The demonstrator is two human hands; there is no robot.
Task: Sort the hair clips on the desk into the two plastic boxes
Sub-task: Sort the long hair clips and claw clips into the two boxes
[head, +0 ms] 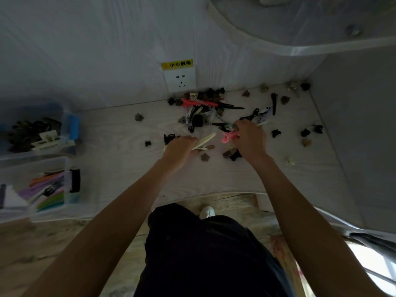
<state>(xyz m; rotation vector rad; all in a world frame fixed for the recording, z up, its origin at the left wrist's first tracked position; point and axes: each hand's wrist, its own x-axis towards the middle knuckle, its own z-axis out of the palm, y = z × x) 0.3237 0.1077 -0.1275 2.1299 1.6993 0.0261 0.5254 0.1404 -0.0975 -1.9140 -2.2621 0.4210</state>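
Two bare forearms with no sleeves showing, bare left hand (182, 150) and right hand (250, 139), dark loose trousers (205, 254), one white shoe (207, 211) below

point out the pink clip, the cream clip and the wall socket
pink clip (227, 137), head view, on its open end left of the right hand (249, 139)
cream clip (206, 139), head view, on its long blade beyond the left hand (181, 147)
wall socket (180, 79), head view, on the white faceplate

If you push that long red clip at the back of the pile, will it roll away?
Probably not. The long red clip looks flat and narrow, so it would likely slide. It lies tangled among other clips, so they might drag along too. It seems light, stiff plastic.
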